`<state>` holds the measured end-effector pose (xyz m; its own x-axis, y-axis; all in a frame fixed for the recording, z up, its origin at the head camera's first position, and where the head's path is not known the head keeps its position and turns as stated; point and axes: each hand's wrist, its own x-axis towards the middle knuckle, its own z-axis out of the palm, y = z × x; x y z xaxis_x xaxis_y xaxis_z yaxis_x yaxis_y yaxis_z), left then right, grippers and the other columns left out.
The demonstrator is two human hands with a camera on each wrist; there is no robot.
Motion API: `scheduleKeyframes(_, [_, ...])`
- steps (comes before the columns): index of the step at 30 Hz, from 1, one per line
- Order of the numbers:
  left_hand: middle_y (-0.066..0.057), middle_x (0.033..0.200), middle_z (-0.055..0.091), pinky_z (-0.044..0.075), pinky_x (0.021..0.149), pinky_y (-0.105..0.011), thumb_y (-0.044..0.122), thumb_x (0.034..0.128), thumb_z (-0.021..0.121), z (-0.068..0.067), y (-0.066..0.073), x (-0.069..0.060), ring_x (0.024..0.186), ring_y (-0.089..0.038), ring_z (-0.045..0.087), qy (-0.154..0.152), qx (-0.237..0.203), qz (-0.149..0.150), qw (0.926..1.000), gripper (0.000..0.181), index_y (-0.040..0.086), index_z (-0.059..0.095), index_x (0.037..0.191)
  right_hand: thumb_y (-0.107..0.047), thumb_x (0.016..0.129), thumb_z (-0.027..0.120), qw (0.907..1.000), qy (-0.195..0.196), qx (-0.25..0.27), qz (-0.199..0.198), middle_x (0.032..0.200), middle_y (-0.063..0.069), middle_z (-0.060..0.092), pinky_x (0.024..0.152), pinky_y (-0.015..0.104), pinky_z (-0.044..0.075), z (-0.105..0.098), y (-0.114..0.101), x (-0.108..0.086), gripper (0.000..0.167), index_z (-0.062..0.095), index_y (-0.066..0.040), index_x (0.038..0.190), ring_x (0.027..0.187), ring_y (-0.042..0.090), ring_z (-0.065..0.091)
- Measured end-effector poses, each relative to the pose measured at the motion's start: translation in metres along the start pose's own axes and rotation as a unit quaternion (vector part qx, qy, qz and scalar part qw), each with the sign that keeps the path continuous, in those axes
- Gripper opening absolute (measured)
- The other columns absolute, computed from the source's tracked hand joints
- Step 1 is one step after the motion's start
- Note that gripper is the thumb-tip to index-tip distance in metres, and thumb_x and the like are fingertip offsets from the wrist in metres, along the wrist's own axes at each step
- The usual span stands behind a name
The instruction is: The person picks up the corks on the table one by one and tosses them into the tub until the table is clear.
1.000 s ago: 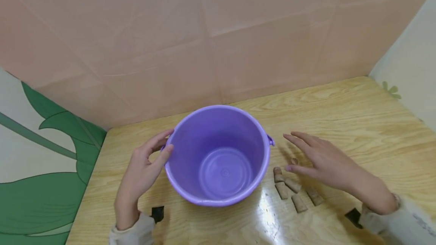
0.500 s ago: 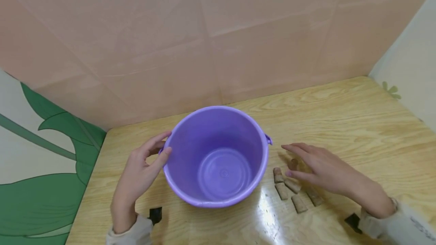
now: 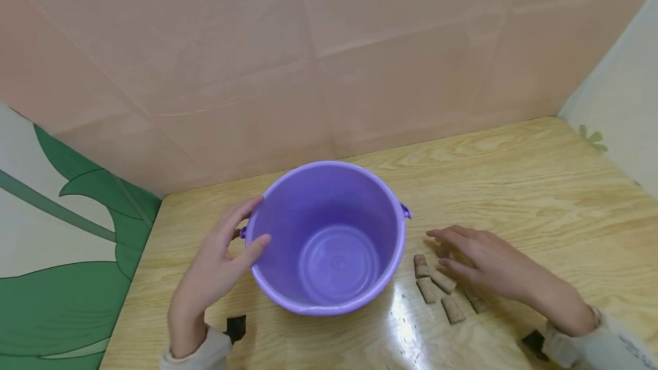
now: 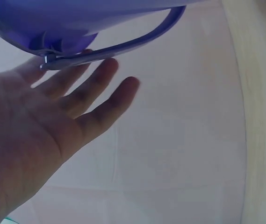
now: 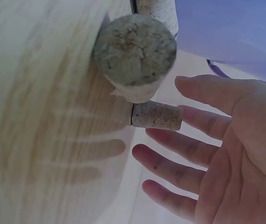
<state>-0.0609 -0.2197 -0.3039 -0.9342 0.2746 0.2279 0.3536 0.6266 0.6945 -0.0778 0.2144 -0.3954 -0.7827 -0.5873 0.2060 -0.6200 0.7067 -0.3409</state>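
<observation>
A purple bucket (image 3: pixel 334 296) stands on the wooden table. My left hand (image 3: pixel 213 261) is at its left rim, the thumb reaching over the rim and the other fingers outside. In the left wrist view these fingers are loosely straight beside the bucket's handle (image 4: pixel 137 43); whether they press the wall I cannot tell. To the right of the bucket several corks lie in a loose group, one nearby cork (image 3: pixel 453 309) among them. My right hand (image 3: pixel 493 264) hovers low over them with spread fingers. In the right wrist view, a cork (image 5: pixel 156 115) sits by its fingertips; contact is unclear.
A larger-looking cork (image 5: pixel 135 51) is close to the right wrist camera. A pinkish cloth or sheet (image 3: pixel 329 73) hangs behind the table (image 3: pixel 555 187). Green leaf shapes (image 3: pixel 61 296) decorate the left side. A black piece (image 3: pixel 235 327) is by the left sleeve.
My right hand has lowered towards the corks and now covers the rearmost one. My left thumb has moved further over the rim. The bucket has barely shifted.
</observation>
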Motion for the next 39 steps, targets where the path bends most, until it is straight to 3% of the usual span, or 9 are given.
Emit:
scheduleKeyframes(3, [-0.007,0.151,0.045,0.051,0.097,-0.030,0.017,0.0958,0.066,0.000,-0.002,-0.002,0.123,-0.024,0.055,-0.033,-0.018,-0.006,0.9993,0.064,0.021,0.038,0.153,-0.023,0.089,0.073,1.0000,-0.002,0.002,-0.001,0.102,-0.006,0.070,0.076,0.036,0.059,0.002,0.001,-0.001,0.046,0.061,-0.006,0.131,0.087,0.010,0.066])
scheduleKeyframes(8, [-0.007,0.149,0.047,0.050,0.100,-0.035,0.014,0.0964,0.064,-0.003,-0.008,-0.003,0.119,-0.016,0.055,-0.062,-0.041,0.002,0.9973,0.068,0.023,0.032,0.156,-0.019,0.088,0.073,0.9998,-0.009,0.010,0.014,0.108,-0.001,0.071,0.078,0.038,0.059,0.002,0.002,-0.004,0.045,0.061,-0.007,0.130,0.090,0.013,0.067])
scheduleKeyframes(13, [-0.006,0.145,0.050,0.050,0.100,-0.032,0.013,0.0965,0.063,-0.004,-0.008,-0.003,0.117,-0.013,0.055,-0.065,-0.041,0.008,0.9970,0.068,0.023,0.031,0.156,-0.014,0.088,0.073,0.9993,-0.015,0.025,0.023,0.113,0.003,0.071,0.078,0.037,0.059,0.003,0.003,-0.005,0.042,0.063,-0.007,0.128,0.091,0.016,0.069])
scheduleKeyframes(19, [-0.006,0.143,0.053,0.050,0.100,-0.030,0.013,0.0960,0.064,-0.004,-0.007,-0.004,0.115,-0.013,0.056,-0.064,-0.040,0.008,0.9971,0.069,0.023,0.032,0.156,-0.005,0.084,0.074,0.9994,0.003,0.036,0.001,0.107,0.003,0.072,0.073,0.031,0.059,0.008,0.008,-0.004,0.036,0.067,-0.007,0.119,0.087,0.015,0.069])
scheduleKeyframes(26, [-0.007,0.143,0.053,0.050,0.100,-0.029,0.014,0.0956,0.065,-0.004,-0.006,-0.004,0.115,-0.014,0.057,-0.063,-0.041,0.006,0.9972,0.069,0.022,0.032,0.156,-0.003,0.085,0.072,0.9992,0.009,0.040,0.006,0.103,-0.003,0.072,0.073,0.029,0.059,0.008,0.010,-0.001,0.026,0.070,-0.012,0.110,0.088,0.014,0.068])
scheduleKeyframes(29, [-0.008,0.143,0.053,0.050,0.100,-0.030,0.014,0.0954,0.065,-0.004,-0.006,-0.004,0.116,-0.014,0.057,-0.063,-0.040,0.006,0.9972,0.069,0.022,0.032,0.156,-0.004,0.086,0.071,0.9989,0.006,0.042,0.019,0.105,-0.002,0.072,0.074,0.031,0.059,0.004,0.008,-0.002,0.026,0.069,-0.013,0.111,0.089,0.015,0.069])
scheduleKeyframes(39, [-0.008,0.143,0.052,0.050,0.100,-0.029,0.014,0.0954,0.065,-0.004,-0.005,-0.004,0.115,-0.016,0.057,-0.064,-0.046,0.001,0.9969,0.070,0.023,0.031,0.156,-0.010,0.089,0.072,0.9967,0.062,0.045,0.026,0.111,-0.007,0.071,0.070,0.032,0.058,-0.014,-0.006,0.002,0.036,0.062,-0.016,0.123,0.092,0.011,0.066])
